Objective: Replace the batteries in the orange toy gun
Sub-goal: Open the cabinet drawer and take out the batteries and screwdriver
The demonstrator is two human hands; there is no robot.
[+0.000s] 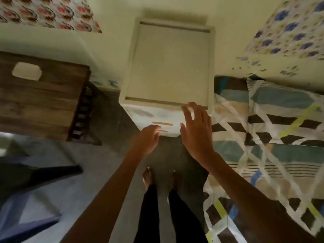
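A white drawer cabinet [168, 64] stands against the wall straight ahead, seen from above. Orange handle strips [162, 124] show on its drawer fronts. My left hand [147, 139] reaches low at the drawer front, fingers loosely curled beside the orange strips, holding nothing. My right hand [197, 132] hovers higher with fingers spread, over the cabinet's front right corner. No toy gun and no batteries are in view.
A bed with a geometric-patterned cover [273, 137] borders the right side. A dark wooden table [40, 95] stands to the left of the cabinet. A dark blue chair [26, 199] sits at lower left. My bare feet [161, 178] stand on the grey floor.
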